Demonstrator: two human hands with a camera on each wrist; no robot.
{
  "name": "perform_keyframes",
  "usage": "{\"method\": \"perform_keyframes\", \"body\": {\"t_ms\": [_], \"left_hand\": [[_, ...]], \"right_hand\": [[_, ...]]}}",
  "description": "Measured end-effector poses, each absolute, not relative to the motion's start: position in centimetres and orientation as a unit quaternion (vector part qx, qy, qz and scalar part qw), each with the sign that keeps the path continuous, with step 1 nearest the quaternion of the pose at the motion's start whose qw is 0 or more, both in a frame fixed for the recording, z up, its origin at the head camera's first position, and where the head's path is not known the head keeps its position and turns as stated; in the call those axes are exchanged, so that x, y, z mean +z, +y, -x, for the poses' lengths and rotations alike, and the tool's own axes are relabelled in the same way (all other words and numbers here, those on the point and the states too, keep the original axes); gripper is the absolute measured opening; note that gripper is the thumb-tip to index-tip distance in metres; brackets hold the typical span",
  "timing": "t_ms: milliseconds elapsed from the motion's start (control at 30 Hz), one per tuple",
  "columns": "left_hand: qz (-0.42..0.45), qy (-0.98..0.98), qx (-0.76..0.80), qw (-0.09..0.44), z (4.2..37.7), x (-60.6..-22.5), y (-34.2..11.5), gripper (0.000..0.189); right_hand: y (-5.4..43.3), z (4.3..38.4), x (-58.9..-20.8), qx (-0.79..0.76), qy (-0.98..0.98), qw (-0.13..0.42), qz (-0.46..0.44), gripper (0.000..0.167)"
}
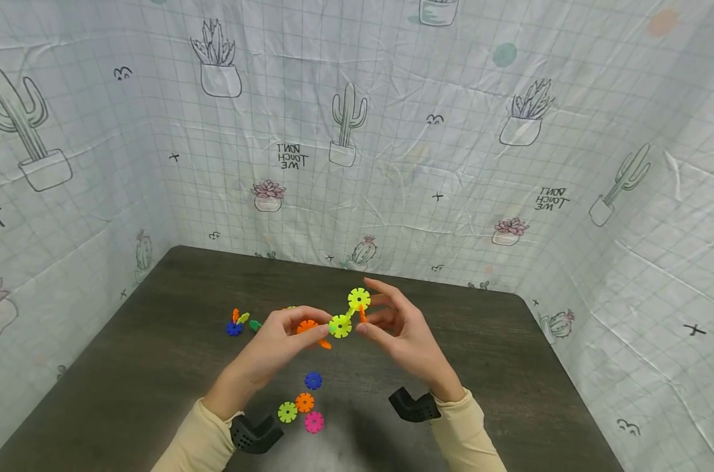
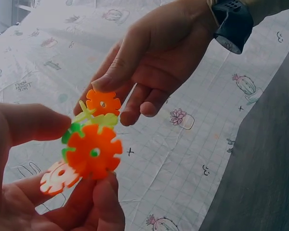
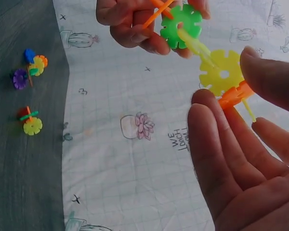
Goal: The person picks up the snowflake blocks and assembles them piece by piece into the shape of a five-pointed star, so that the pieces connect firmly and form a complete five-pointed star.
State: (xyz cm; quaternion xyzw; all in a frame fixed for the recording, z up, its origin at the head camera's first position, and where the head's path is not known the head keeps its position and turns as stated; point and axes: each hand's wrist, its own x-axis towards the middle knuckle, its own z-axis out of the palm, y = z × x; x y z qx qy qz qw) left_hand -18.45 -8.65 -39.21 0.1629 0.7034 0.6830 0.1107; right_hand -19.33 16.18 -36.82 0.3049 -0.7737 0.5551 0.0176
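On my feed, left hand (image 1: 274,335) and right hand (image 1: 408,335) both pinch one chain (image 1: 336,321), several pieces already joined; four flat discs (image 1: 308,397) apparently left unjoined.

cactus-print cloth backdrop (image 1: 404,170), dark tabletop (image 1: 498,367)

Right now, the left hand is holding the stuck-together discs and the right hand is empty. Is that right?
Not quite: the right hand isn't empty. It pinches an orange disc of the stuck-together discs, as the right wrist view shows. The left hand is holding them, as you said.
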Motion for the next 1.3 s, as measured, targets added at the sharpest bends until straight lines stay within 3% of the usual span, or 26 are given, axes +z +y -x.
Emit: {"method": "perform_keyframes", "body": {"t_ms": [367, 633, 933, 1167, 1300], "left_hand": [[-0.207, 0.694, 0.678, 0.123, 18.7, -39.2, -9.0, 0.037], [-0.197, 0.701, 0.675, 0.117, 18.6, -38.8, -9.2, 0.038], [-0.167, 0.689, 0.698, 0.101, 18.3, -38.5, -9.8, 0.037], [-0.167, 0.669, 0.719, 0.09, 18.2, -38.4, -10.1, 0.041], [-0.172, 0.664, 0.723, 0.085, 18.3, -38.5, -10.1, 0.044]], "right_hand": [[16.3, 19.5, -37.2, 0.61, -0.733, 0.019, -0.299, 0.062], [17.2, 19.4, -38.8, 0.53, -0.799, 0.011, -0.285, 0.075], [12.7, 18.8, -46.6, 0.201, -0.903, -0.178, -0.335, 0.045], [11.0, 17.8, -48.3, 0.156, -0.916, -0.183, -0.321, 0.022], [10.7, 17.8, -48.5, 0.164, -0.92, -0.167, -0.315, 0.021]]}}
